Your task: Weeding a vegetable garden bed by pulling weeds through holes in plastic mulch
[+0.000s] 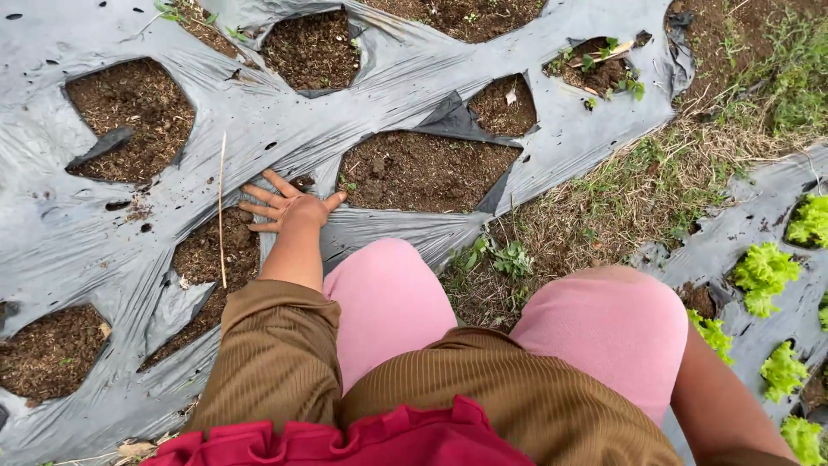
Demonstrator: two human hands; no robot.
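Note:
My left hand (283, 204) lies flat with fingers spread on a grey plastic mulch sheet (285, 121), on a strip between two torn holes that show dark soil (418, 171). It holds nothing. A thin dry straw (222, 207) lies just left of the hand, across another soil hole (207, 255). My right forearm (733, 406) runs down past my right knee at the lower right, and the hand itself is out of the frame. My knees in pink trousers (392, 293) are bent over the bed's edge.
A strip of dry grass and weeds (621, 198) separates this bed from a second plastic-covered bed (733, 242) on the right with several light green lettuce plants (763, 276). Small green seedlings (604, 69) grow in a far hole.

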